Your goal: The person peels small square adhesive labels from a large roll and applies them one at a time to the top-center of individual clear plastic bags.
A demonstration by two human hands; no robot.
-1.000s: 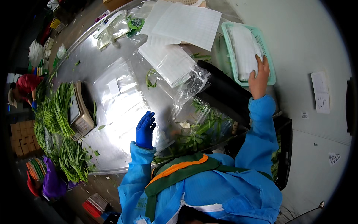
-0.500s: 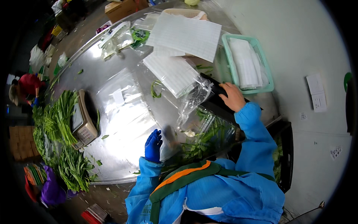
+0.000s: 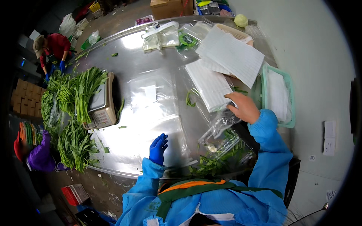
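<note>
My left hand [image 3: 158,148], in a blue glove, is open with loosely bent fingers at the near edge of flat clear bags [image 3: 158,101] on the steel table [image 3: 113,150]. My bare right hand [image 3: 241,107] has its fingers closed on a crumpled clear plastic bag [image 3: 220,122] at the end of a pack of white sheets [image 3: 203,81]. More white sheets [image 3: 230,52] lie behind it, and a mint-green basket of white sheets [image 3: 277,94] stands beside it. Loose leaves and plastic [image 3: 222,158] lie between my hands.
A weighing scale [image 3: 100,115] and heaps of leafy greens [image 3: 73,145] occupy the table's left. Co-workers in red [image 3: 56,49] and purple [image 3: 39,152] are at the left. A cabbage [image 3: 240,20] is at the back, a cardboard box [image 3: 166,8] beyond, a wall [image 3: 316,94] to the right.
My right hand has left the basket and come leftward onto the crumpled plastic by the sheets, its fingers closing. The view has tilted, so the table's far side shows more.
</note>
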